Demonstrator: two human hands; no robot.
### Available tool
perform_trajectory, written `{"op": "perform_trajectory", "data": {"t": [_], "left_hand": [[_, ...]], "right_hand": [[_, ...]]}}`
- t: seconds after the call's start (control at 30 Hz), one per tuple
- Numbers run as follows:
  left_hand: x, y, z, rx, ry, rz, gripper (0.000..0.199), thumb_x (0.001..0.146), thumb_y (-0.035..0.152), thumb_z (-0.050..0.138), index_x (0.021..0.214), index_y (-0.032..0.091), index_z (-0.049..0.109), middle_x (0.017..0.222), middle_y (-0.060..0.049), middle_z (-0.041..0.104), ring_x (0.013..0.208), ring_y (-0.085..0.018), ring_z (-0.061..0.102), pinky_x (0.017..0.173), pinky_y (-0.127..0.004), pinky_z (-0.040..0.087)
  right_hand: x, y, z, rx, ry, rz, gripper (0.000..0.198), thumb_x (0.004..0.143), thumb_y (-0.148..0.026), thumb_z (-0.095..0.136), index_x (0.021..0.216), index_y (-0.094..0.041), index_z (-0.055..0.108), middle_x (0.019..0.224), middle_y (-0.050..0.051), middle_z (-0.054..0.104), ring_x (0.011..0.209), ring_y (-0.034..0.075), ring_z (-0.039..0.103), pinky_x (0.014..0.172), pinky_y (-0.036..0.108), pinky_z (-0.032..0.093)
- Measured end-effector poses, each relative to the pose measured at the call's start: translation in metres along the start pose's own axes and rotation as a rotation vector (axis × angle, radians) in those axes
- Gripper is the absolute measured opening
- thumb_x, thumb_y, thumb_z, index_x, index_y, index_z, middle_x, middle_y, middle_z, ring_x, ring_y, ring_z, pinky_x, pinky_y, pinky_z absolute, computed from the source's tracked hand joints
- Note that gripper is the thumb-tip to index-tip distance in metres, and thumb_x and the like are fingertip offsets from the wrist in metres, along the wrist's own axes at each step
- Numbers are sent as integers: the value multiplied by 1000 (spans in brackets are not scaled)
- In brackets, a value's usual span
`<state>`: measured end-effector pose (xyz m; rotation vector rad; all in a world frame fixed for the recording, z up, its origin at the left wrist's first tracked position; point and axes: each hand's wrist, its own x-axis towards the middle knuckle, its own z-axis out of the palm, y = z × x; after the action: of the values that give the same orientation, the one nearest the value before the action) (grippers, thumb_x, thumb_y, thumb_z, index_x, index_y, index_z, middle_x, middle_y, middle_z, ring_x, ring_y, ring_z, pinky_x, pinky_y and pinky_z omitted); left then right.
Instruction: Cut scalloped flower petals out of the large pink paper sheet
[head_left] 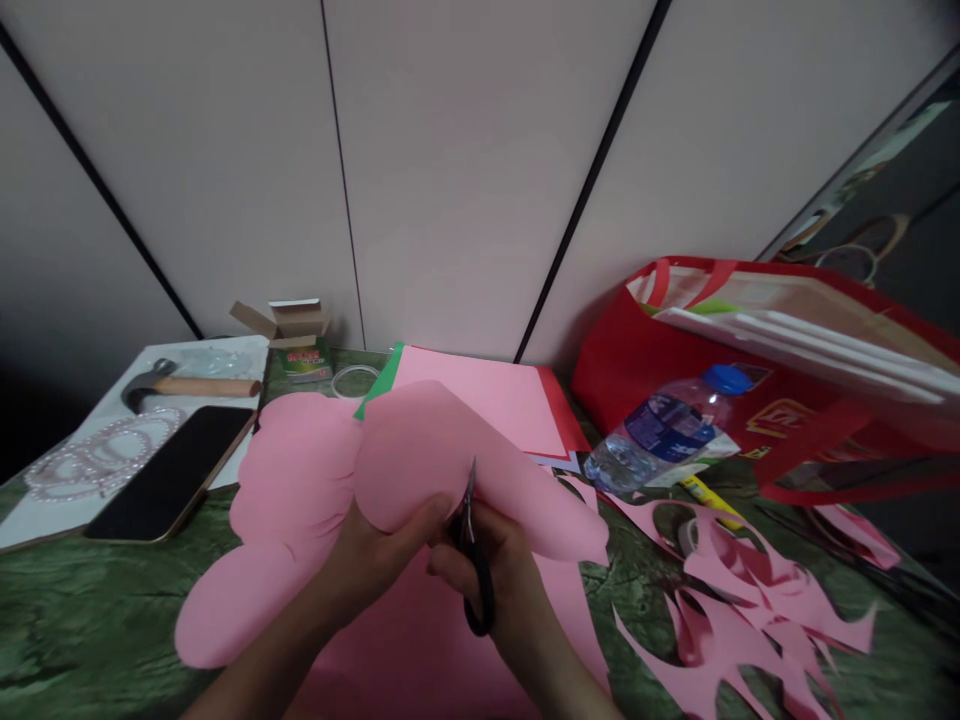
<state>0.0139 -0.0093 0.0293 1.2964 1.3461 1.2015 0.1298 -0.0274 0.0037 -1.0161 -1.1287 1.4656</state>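
My left hand (397, 550) pinches the lower edge of a pink paper piece (427, 450) with a rounded outline, thumb on top. In my right hand (506, 565) is a pair of scissors (480, 590) with black handles, fingers through the loops. The blades point up and away from me, and their tips lie against the pink paper between its left lobe and its right part. Under and left of my left hand are cut pink paper shapes (292, 470) with rounded edges. A larger pink sheet (420, 640) lies beneath both hands.
Pink paper scraps (750, 600) lie at right, near a water bottle (660, 430) leaning by a red bag (615, 350). Stacked coloured sheets (487, 390) lie behind. At left are a phone (176, 470), a hammer (202, 386), bead strings (97, 460) and a small open box (304, 360).
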Motion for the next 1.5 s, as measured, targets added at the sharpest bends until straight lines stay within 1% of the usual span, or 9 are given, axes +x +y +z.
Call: {"op": "perform_trajectory", "data": {"t": [0.13,0.4,0.5,0.63,0.8,1.03,1.27,1.37,1.5], "left_hand": [[1,0,-1,0,-3,-5,13,66,31,60,68,19,57,65,-2,66,66,-19,61,59,-29,50],[-1,3,0,-65,-62,-33,16,67,30,58,56,19,55,46,2,56,48,-15,55,47,-25,46],[-1,5,1,-59,-68,-38,20,67,30,57,51,19,53,42,2,55,46,-15,55,46,-25,46],[-2,7,0,-54,-128,-44,27,70,30,53,45,20,50,37,2,52,42,-14,52,46,-26,46],[-2,8,0,-61,-157,-37,27,71,31,52,46,20,51,39,1,54,42,-14,52,45,-26,46],[-3,12,-2,-74,-202,-54,26,72,29,50,48,19,53,39,2,55,40,-13,52,44,-26,45],[1,6,-8,-32,-131,-8,21,67,26,57,47,19,51,44,2,58,47,-14,56,49,-24,46],[5,0,-11,38,-164,17,26,67,28,57,44,19,49,44,2,58,48,-13,56,50,-24,47],[9,-5,-14,38,-227,42,26,69,28,55,45,19,49,45,2,57,46,-12,55,47,-22,47]], "right_hand": [[-1,0,0,0,6,2,17,64,-30,66,69,-17,57,59,-3,46,54,11,44,51,24,34],[1,3,1,18,23,28,19,62,-29,67,68,-16,55,59,-2,48,54,12,45,52,24,35],[1,4,0,23,21,39,19,63,-29,66,68,-15,55,58,-3,47,52,10,42,51,24,34],[1,6,0,35,31,48,18,63,-28,67,68,-15,56,57,-3,47,51,9,41,51,23,35],[1,8,0,50,43,72,20,59,-26,70,68,-15,56,57,-4,48,50,9,42,49,22,35],[0,8,0,51,37,53,19,61,-28,69,65,-15,56,57,-3,51,50,9,45,49,22,36],[1,10,0,-23,61,9,20,60,-28,70,61,-16,54,53,-4,50,46,8,41,44,21,31],[1,10,1,-25,62,18,20,61,-30,69,61,-16,55,52,-4,49,45,8,39,44,21,30],[0,8,1,-39,73,32,19,61,-28,68,61,-15,55,50,-4,46,45,8,38,44,22,29]]}}
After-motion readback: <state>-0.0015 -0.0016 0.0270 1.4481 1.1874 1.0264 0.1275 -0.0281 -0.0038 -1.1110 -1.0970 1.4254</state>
